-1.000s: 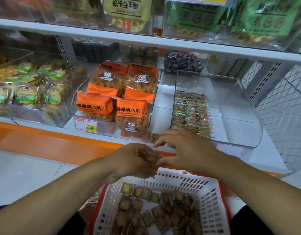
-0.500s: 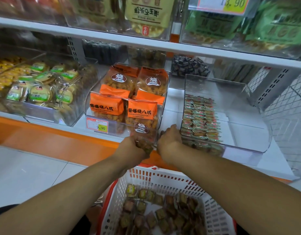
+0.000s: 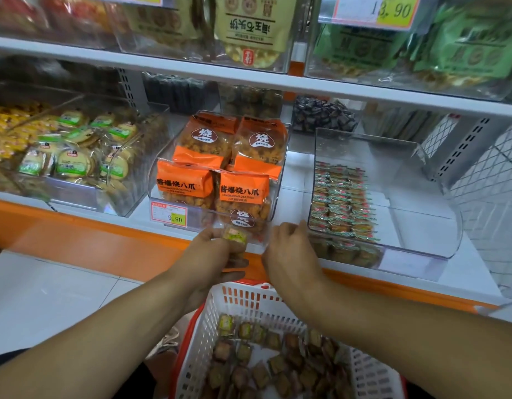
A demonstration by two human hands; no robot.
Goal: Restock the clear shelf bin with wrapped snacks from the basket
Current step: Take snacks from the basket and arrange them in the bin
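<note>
Restocking is partly done. The clear acrylic shelf bin (image 3: 416, 180) holds three neat columns of wrapped snacks (image 3: 339, 203) along its left side; its right portion stands bare. The white slotted plastic basket (image 3: 249, 300) below holds several dozen more, too many to count. Left hand (image 3: 213, 254): grip curled round a small stack of snacks (image 3: 234, 236). Right hand (image 3: 289, 251): fingers curled, contents hidden.

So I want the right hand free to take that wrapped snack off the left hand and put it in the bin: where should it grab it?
Pinch the upper end of the wrapped snack, coming from the right. The left hand grips its lower part, leaving the green-yellow top exposed, and the right hand is beside it on that side, nearer the clear bin.
</note>
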